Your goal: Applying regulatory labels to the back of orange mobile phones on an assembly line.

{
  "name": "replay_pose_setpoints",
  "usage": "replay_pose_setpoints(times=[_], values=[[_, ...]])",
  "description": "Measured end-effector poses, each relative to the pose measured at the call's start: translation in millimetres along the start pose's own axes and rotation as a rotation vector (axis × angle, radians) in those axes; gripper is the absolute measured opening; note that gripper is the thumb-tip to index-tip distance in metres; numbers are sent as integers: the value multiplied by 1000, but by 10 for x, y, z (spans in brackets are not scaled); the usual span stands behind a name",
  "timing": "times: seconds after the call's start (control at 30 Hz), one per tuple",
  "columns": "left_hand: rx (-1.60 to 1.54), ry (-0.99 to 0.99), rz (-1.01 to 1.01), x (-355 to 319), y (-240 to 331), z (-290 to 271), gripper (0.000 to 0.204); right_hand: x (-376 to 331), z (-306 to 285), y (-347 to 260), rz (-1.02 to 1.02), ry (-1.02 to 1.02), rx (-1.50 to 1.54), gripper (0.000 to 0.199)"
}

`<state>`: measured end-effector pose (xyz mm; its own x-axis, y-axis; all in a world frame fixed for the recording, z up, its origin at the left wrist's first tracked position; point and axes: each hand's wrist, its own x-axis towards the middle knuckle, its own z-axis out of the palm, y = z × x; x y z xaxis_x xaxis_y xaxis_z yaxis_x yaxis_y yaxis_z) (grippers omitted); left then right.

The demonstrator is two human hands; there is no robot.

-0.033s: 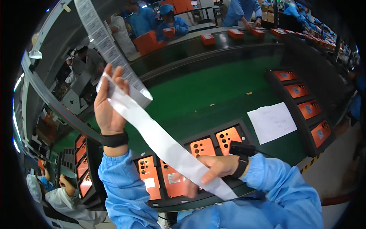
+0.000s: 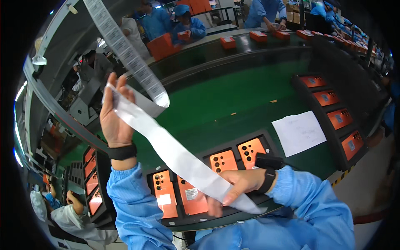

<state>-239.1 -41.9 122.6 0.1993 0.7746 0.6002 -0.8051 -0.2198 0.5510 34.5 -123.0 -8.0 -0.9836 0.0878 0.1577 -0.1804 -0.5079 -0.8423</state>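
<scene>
A long strip of labels [image 2: 175,155] comes down from the upper left, loops, and runs across to my right hand with its plain white side up. My raised left hand [image 2: 116,127] has the strip held at its fingers, which are mostly stretched upward. Lower down, my right hand [image 2: 241,183] pinches the strip near its free end, thumb on top. Beneath lies a dark tray [image 2: 263,136] of orange phones, including one with a white sticker [image 2: 165,199]. The strip and my right hand partly cover the middle phones.
A white paper sheet [image 2: 300,133] lies on the green conveyor [image 2: 233,89]. More orange phones sit in a dark tray at right [image 2: 352,146] and another at left [image 2: 92,183]. Co-workers in blue stand beyond a line with orange boxes [image 2: 228,42].
My left hand has shifted slightly left and down with the strip. My right hand has moved a little right, and the strip's free end has swung right.
</scene>
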Motion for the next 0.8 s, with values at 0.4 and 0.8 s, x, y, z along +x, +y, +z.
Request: replay_pose_setpoints(times=[0.4, 0.8], values=[[548, 1185, -204, -1747, 625, -1402, 63, -724, -88, -45, 65, 987, -2252, 15], [1571, -657, -696, -930, -1392, 312, 75, -401, -79, 178, -178, 839, -1999, 39]])
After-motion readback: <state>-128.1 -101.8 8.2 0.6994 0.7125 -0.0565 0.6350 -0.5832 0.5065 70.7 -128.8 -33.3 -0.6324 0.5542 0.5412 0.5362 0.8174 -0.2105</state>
